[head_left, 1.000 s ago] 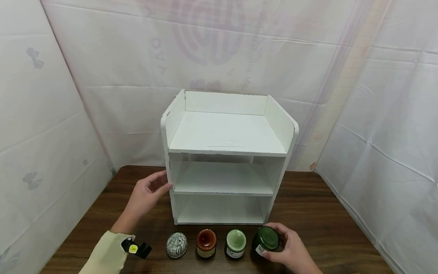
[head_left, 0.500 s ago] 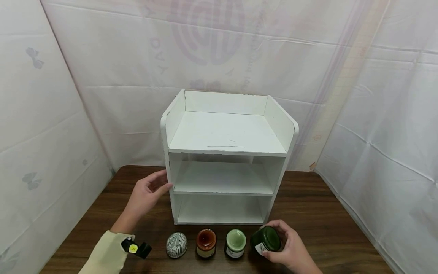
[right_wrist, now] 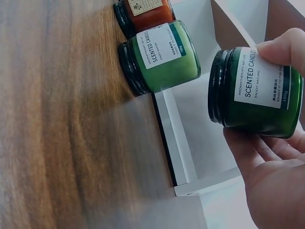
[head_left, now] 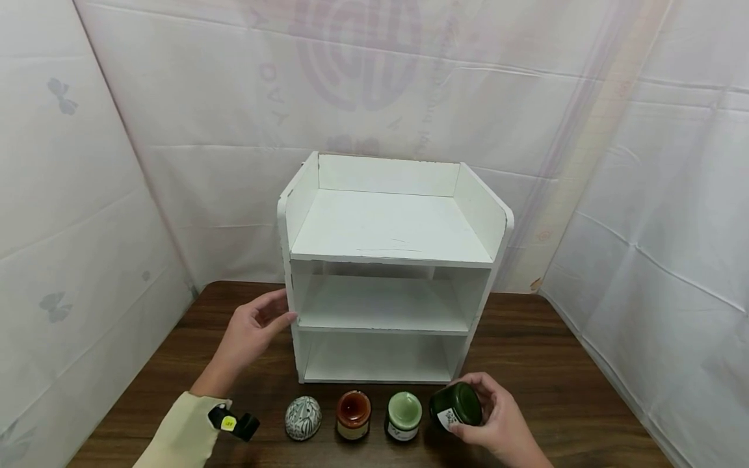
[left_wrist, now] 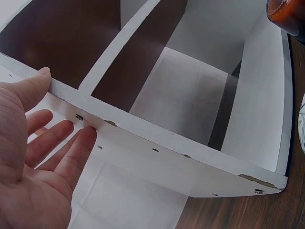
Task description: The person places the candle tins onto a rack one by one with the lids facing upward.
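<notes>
Between the thumb and fingers of the right hand (head_left: pixel 497 419) is a dark green candle jar (head_left: pixel 456 404), tilted, its dark lid end raised off the table in the right wrist view. Its white label reads "SCENTED CANDLE" (right_wrist: pixel 259 78). The left hand (head_left: pixel 251 331) touches the left side panel of a white shelf unit (head_left: pixel 383 328), thumb at the front edge (left_wrist: pixel 35 88), fingers along the outer face. In front of the unit stand a light green jar (head_left: pixel 404 416), an amber jar (head_left: pixel 353 416) and a round black-and-white patterned object (head_left: pixel 303 418).
The shelf unit has a railed top (head_left: pixel 389 224) and two lower compartments, and stands on a dark wooden table (head_left: pixel 544 364). White cloth (head_left: pixel 205 97) hangs behind and on both sides. A black band with a yellow spot (head_left: pixel 233 422) is on the left wrist.
The dark green jar has tipped over more and come up off the table in the right hand. The left hand has stayed against the shelf unit.
</notes>
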